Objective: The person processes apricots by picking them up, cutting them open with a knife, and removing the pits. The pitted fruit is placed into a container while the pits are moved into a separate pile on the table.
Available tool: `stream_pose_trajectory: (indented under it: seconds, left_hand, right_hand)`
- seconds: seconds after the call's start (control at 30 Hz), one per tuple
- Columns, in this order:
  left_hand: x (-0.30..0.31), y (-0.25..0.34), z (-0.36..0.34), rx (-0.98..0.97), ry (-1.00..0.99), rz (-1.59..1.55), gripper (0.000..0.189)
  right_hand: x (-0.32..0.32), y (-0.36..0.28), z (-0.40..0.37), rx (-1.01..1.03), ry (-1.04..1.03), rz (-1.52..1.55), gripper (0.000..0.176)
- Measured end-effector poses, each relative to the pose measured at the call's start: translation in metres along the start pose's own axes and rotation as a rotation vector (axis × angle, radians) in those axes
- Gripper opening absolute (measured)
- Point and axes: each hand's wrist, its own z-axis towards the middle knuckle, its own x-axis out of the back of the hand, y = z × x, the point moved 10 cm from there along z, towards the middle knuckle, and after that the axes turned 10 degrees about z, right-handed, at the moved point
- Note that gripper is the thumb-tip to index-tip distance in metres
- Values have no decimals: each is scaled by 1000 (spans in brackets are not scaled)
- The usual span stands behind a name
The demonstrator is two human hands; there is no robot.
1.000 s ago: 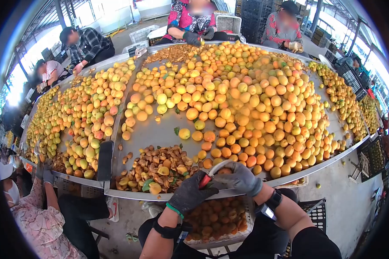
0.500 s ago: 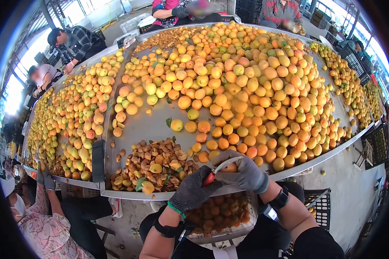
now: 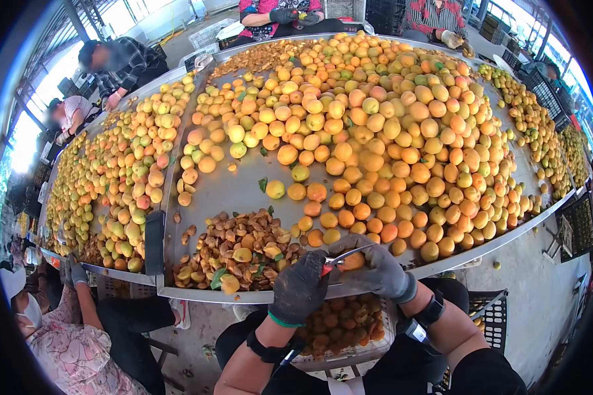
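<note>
Across metal worktop (image 3: 221,187), beyond the hands, looks onto heaped apricots (image 3: 402,141). Grips red-handled knife (image 3: 327,268) in left hand (image 3: 300,286); holds single apricot (image 3: 354,263) in right hand (image 3: 380,272), just right of left. Points blade (image 3: 352,253) rightward over fruit's far side; cannot tell if touching.
</note>
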Motion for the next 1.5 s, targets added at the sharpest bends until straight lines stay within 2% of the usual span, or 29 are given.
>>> stream_pose_trajectory:
  seconds: [0.1, 0.2, 0.33, 0.43, 0.5, 0.73, 0.8, 0.83, 0.9, 0.93, 1.0, 1.03, 1.07, 1.1, 1.13, 1.17, 1.2, 1.23, 1.3, 1.33, 1.4, 1.43, 1.5]
  left_hand:
    - [7, 5, -2, -42, 104, 123, 29]
    - [1, 7, -1, 7, 36, 133, 31]
    - [-3, 8, -4, 44, 13, 113, 30]
    - [-6, 5, -1, 98, -16, 64, 30]
    - [-10, 2, -4, 131, -30, 22, 29]
    - [-19, -7, -2, 162, -136, -79, 37]
    - [-16, -8, 2, 199, -188, -141, 39]
    - [-15, -8, 2, 248, -246, -254, 40]
    - [-14, -13, 5, 296, -304, -366, 41]
    - [-9, -13, 9, 250, -301, -367, 41]
    - [-8, -18, 11, 206, -294, -370, 41]
    - [-10, -38, 6, 388, -219, -566, 36]
    - [-11, -55, 1, 565, -137, -757, 32]
    - [-5, -62, 0, 566, -139, -756, 32]
    - [4, -70, 0, 627, -69, -1031, 29]
    - [6, -73, 0, 686, 2, -1309, 25]
    - [6, -68, 1, 682, -3, -1313, 25]
    - [9, -66, 1, 677, -2, -1187, 23]
    - [-3, -72, -4, 658, -58, -988, 26]
    - [-6, -69, -7, 659, -56, -986, 26]
    - [8, -43, 4, 344, -41, -440, 33]
    - [1, -42, 1, 402, -134, -421, 39]
    - [0, -39, -2, 397, -168, -360, 39]
  right_hand:
    - [-6, 0, -1, -46, 63, 126, 38]
    - [-11, -2, -4, -104, 115, 287, 36]
    - [-12, -6, -8, -93, 129, 284, 34]
    - [-3, -3, -5, -34, 93, 122, 39]
    - [-10, -29, -6, 254, 19, -416, 39]
    - [-16, -42, -1, 342, 5, -549, 36]
    - [-1, -26, 6, 131, 119, -247, 34]
    - [1, -25, 5, 132, 121, -247, 34]
    - [4, -5, 8, -39, 62, -43, 32]
    - [5, -2, 11, -38, 63, -42, 32]
    - [8, -17, 17, 177, 100, -107, 27]
    - [8, -17, 17, 173, 95, -110, 27]
    - [25, -4, 17, 49, 222, 76, 24]
    - [39, 13, 11, -78, 353, 268, 24]
    - [48, 20, 11, -75, 356, 269, 24]
    - [50, 38, 11, -130, 300, 463, 24]
    - [49, 51, 11, -182, 238, 652, 25]
    - [43, 48, 10, -182, 243, 651, 25]
    - [28, -1, 17, 109, 240, -236, 28]
    - [25, -2, 18, 109, 237, -235, 28]
    - [33, 8, 16, 37, 344, 253, 29]
    - [32, 2, 15, 42, 347, 254, 29]
    - [18, -7, 18, -4, 214, 405, 37]
